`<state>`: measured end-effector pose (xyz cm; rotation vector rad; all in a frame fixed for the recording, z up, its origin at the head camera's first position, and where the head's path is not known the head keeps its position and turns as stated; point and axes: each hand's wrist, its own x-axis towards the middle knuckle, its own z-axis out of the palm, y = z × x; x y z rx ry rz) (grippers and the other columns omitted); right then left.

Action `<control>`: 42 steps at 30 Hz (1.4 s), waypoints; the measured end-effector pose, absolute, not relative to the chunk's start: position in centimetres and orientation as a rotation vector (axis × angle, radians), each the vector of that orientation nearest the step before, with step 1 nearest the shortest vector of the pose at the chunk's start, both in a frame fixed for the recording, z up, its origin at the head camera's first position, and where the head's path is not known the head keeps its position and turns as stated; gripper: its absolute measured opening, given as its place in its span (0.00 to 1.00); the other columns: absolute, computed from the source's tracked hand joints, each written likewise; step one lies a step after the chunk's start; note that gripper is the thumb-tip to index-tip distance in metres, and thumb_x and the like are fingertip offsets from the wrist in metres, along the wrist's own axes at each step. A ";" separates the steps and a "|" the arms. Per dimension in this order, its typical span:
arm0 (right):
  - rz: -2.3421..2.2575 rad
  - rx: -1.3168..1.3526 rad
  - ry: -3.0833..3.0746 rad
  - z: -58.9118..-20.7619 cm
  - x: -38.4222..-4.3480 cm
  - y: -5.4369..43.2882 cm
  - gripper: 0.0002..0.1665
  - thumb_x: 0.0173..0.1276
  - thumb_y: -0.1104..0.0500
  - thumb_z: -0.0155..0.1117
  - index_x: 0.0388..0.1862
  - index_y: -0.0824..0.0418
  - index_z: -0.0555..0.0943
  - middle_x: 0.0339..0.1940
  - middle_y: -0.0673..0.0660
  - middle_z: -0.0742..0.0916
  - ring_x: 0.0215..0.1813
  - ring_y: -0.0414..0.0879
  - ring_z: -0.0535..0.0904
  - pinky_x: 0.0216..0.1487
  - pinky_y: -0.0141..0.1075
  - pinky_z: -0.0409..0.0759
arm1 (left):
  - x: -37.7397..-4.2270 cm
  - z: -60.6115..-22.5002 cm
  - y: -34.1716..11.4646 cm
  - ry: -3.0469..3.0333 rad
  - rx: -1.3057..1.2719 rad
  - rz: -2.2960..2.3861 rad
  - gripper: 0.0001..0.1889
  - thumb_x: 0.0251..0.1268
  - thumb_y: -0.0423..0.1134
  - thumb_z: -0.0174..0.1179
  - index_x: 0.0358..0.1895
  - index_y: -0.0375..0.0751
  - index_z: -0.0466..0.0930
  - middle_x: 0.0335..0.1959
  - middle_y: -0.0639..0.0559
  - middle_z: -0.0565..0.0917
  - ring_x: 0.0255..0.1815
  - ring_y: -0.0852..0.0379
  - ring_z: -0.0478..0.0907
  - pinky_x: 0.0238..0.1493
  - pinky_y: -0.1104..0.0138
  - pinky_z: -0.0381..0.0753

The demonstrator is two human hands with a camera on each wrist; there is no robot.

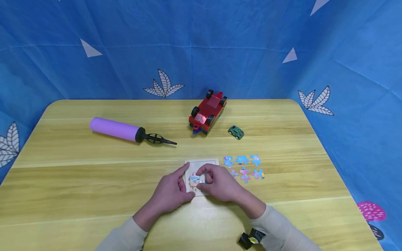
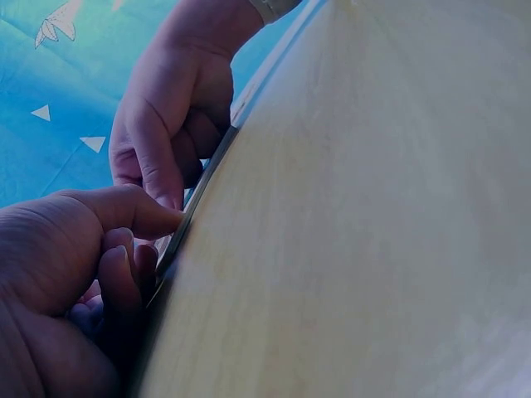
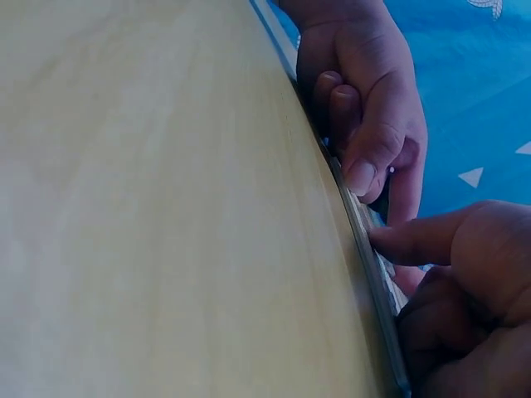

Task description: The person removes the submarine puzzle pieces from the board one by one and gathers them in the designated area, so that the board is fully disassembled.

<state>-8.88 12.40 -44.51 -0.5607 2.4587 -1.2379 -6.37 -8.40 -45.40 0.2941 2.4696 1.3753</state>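
In the head view, a small pale puzzle board (image 1: 201,164) lies flat near the front middle of the table. My left hand (image 1: 171,191) grips its left side, index finger at the far edge and thumb at the near edge. A blue and peach puzzle piece (image 1: 194,180) sits on the board's left part. Just right of it, the thumb and index finger of my right hand (image 1: 221,183) pinch another puzzle piece (image 1: 202,178), mostly hidden by the fingers. The left wrist view shows the left thumb (image 2: 145,211) against the board's edge.
Several loose puzzle pieces (image 1: 242,160) lie in two rows right of the board. Farther back are a green toy car (image 1: 236,132), an overturned red toy truck (image 1: 208,111) and a purple hand pump (image 1: 116,129). A black device (image 1: 251,238) is at the right sleeve.
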 end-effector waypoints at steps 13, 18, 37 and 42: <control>-1.232 -0.579 2.482 -44.5 -8.8 12.3 0.16 0.60 0.57 0.77 0.45 0.55 0.83 0.13 0.43 0.67 0.17 0.36 0.60 0.26 0.33 0.66 | -6.4 -45.5 -8.5 2.460 0.288 1.383 0.49 0.49 0.36 0.76 0.77 0.39 0.61 0.18 0.57 0.76 0.17 0.60 0.71 0.22 0.66 0.70; -1.197 -0.621 2.496 -44.4 -8.8 12.3 0.18 0.57 0.60 0.79 0.43 0.56 0.82 0.13 0.43 0.67 0.17 0.35 0.60 0.26 0.34 0.68 | -6.4 -45.4 -8.4 2.458 0.293 1.387 0.49 0.49 0.36 0.76 0.77 0.39 0.61 0.18 0.57 0.76 0.17 0.60 0.72 0.21 0.66 0.70; -1.383 -0.512 2.451 -44.1 -7.3 13.5 0.16 0.60 0.57 0.78 0.45 0.54 0.82 0.14 0.42 0.64 0.19 0.36 0.58 0.30 0.33 0.69 | -6.4 -45.5 -8.4 2.476 0.309 1.386 0.49 0.47 0.35 0.75 0.76 0.37 0.61 0.18 0.58 0.76 0.18 0.60 0.72 0.22 0.66 0.72; -1.414 -0.513 2.464 -44.3 -6.4 14.8 0.16 0.60 0.58 0.78 0.45 0.55 0.83 0.14 0.42 0.62 0.19 0.36 0.58 0.32 0.34 0.72 | -6.4 -45.6 -8.4 2.466 0.307 1.395 0.50 0.47 0.35 0.76 0.77 0.37 0.60 0.19 0.57 0.76 0.17 0.60 0.72 0.23 0.66 0.72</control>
